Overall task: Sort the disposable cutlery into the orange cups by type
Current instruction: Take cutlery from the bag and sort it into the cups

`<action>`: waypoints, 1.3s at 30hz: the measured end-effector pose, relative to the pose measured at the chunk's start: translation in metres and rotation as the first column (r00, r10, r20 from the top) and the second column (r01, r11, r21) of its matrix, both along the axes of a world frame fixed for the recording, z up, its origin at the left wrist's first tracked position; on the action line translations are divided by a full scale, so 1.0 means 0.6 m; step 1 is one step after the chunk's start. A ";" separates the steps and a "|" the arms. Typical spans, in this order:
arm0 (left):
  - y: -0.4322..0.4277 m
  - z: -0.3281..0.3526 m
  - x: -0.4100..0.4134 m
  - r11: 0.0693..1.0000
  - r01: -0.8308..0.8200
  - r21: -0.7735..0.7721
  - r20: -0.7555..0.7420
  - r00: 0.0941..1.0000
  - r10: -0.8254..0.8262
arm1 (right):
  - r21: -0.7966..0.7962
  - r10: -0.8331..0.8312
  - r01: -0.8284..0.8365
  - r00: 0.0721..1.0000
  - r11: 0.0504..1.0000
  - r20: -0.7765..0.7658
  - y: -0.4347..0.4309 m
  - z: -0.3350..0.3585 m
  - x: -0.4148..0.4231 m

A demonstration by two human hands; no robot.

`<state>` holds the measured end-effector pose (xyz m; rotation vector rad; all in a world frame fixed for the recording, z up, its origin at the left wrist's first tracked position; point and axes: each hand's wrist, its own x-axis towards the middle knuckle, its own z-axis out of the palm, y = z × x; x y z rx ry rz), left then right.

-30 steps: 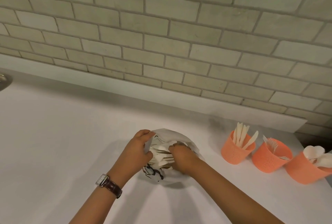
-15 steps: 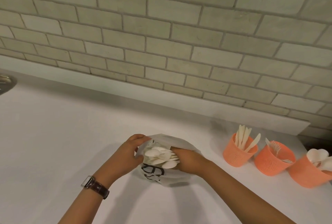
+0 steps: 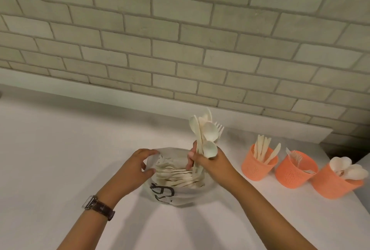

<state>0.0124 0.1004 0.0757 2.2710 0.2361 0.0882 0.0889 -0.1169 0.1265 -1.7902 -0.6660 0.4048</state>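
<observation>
Gripping a mixed bunch of cutlery (image 3: 204, 131), the right hand (image 3: 212, 163) has its fingers curled tight round the handles, just above the right side of the white plastic bag (image 3: 180, 195). Spoon bowls and one fork's tines stick up out of the fist, and the handles point down into the bag's mouth. The left hand (image 3: 132, 167) is on the bag's left edge, thumb and fingers pinching the rim so it gapes open. More loose cutlery (image 3: 176, 175) lies sideways inside the bag, a pale pile, can't really tell which types. Off to the right of the bag, three cups sit in a row on the white counter (image 3: 60, 149): the first orange cup (image 3: 256, 169), nearest the bag, has knives (image 3: 264, 149) standing in it, the second orange cup (image 3: 294, 175) holds forks (image 3: 294, 156), and the third orange cup (image 3: 336, 185), farthest from the bag, is tilted and holds spoons (image 3: 346, 166). There's a brown-strapped wristwatch (image 3: 98, 207) on the left wrist, and a pale brick wall (image 3: 180, 39) behind the bag.
</observation>
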 end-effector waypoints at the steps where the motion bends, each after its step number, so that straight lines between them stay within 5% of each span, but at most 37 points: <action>1: 0.002 0.001 0.004 1.000 0.012 0.014 -0.007 1.000 -0.012 | 0.053 -0.034 0.035 0.999 0.998 -0.029 -0.008 0.006 -0.008; 8: 0.010 0.012 0.024 0.977 0.089 0.191 0.008 0.996 -0.093 | 0.156 -0.356 0.459 0.826 0.874 -0.437 -0.096 -0.029 -0.060; 13: -0.059 0.041 0.043 0.970 0.080 0.230 0.188 0.974 -0.125 | 0.143 -0.427 0.622 0.667 0.770 -0.610 -0.158 -0.053 -0.081; 22: -0.343 0.022 0.045 0.893 0.422 -0.158 0.205 0.898 -0.388 | -0.023 -0.618 0.721 0.577 0.693 -0.533 -0.248 -0.060 -0.093; 39: -0.752 0.011 0.067 0.861 0.063 -0.504 0.030 0.998 -0.055 | -0.085 -0.610 0.627 0.705 0.775 -0.363 -0.568 -0.079 -0.055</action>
